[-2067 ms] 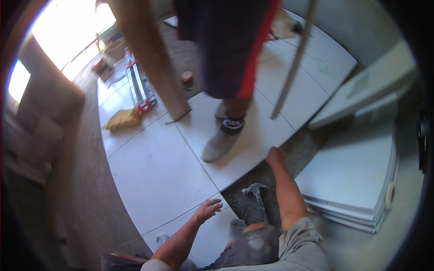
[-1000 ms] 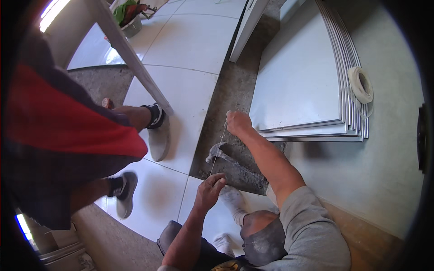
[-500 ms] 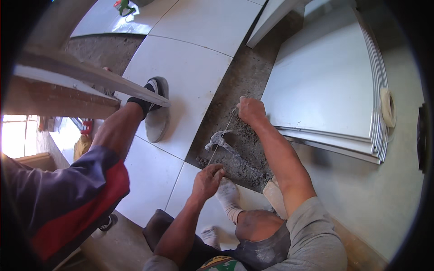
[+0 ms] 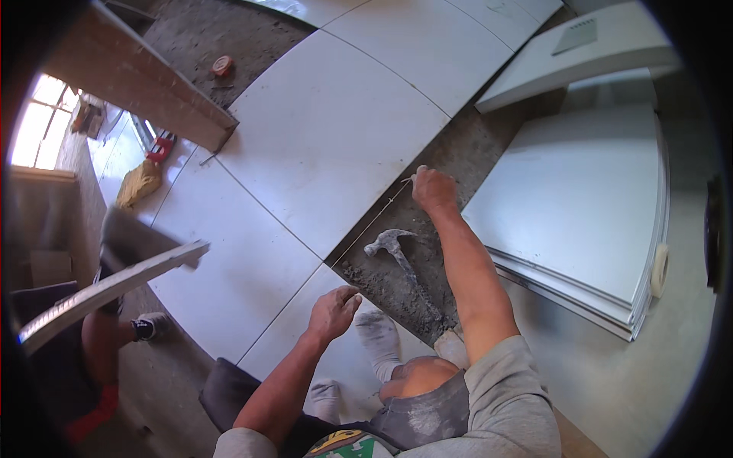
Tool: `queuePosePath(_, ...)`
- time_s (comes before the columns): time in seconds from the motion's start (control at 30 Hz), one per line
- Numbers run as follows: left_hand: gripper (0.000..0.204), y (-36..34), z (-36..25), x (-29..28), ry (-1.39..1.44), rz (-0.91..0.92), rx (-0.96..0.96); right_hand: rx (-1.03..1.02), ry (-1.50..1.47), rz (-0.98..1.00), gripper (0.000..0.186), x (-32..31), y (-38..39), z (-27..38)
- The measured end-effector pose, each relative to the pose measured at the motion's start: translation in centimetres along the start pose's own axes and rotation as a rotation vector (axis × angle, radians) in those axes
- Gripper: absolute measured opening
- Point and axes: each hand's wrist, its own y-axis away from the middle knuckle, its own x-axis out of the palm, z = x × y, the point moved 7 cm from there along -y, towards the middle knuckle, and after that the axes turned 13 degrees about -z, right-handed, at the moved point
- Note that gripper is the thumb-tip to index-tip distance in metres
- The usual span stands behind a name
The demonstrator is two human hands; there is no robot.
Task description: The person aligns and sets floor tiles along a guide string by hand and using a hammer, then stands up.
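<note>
My right hand (image 4: 432, 188) is closed on a thin string (image 4: 376, 216) stretched diagonally over a strip of exposed rough screed (image 4: 489, 145) toward the corner of the laid white tiles. My left hand (image 4: 336, 311) is curled just short of that corner; whether its fingertips hold anything is hidden. A dust-caked claw hammer (image 4: 401, 259) lies in the bare strip below the string, on loose mortar crumbs. My sock-covered foot (image 4: 376, 343) rests on the tile (image 4: 282, 349) beside it.
Stacked white tiles (image 4: 557, 206), with a tape roll (image 4: 660, 271), stand at right beside a white board (image 4: 580, 53). A wooden post (image 4: 153, 84), yellow bundle (image 4: 139, 185), red-ended tool (image 4: 159, 149) and small orange item (image 4: 222, 66) are beyond. A co-worker's leg (image 4: 99, 351) and pale plank (image 4: 114, 290) are left.
The co-worker has moved from beside me to the lower left with the plank. My left hand has come down and away from the string; my right hand stays at its far end.
</note>
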Motion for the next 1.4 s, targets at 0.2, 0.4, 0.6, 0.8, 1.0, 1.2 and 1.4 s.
queuePosePath(0.2, 0.035, 2.0, 6.7, -2.0, 0.044, -0.125, -0.161, -0.103, 0.072, -0.017, 0.026, 2.5, -2.4, 2.5)
queuePosePath(0.4, 0.035, 2.8, 9.0, -2.3, 0.13, -0.182, -0.265, -0.15, 0.219, -0.047, 0.027, 0.1, -2.1, 0.9)
queuePosePath(0.6, 0.039, 5.2, 14.6, -1.7, 0.265, -0.269, -0.469, -0.271, 0.3, -0.019, 0.028, 0.4, -1.8, 4.1)
queuePosePath(0.8, 0.04, 7.1, 18.3, 0.7, 0.694, -0.432, -0.719, -0.297, 0.33, -0.014, 0.027, 0.2, -1.6, 4.1)
queuePosePath(1.0, 0.033, 6.4, 18.3, -0.6, 0.914, -0.546, -0.815, -0.357, 0.368, 0.022, 0.027, 0.0, -2.2, 3.6)
queuePosePath(1.2, 0.033, 6.4, 18.8, -1.1, 1.022, -0.65, -0.851, -0.425, 0.407, 0.019, 0.027, 1.6, -2.4, 5.2)
queuePosePath(1.4, 0.042, 5.1, 21.0, 1.2, 0.812, -0.831, -0.728, -0.495, 0.349, -0.082, 0.028, 1.4, -3.0, 3.2)
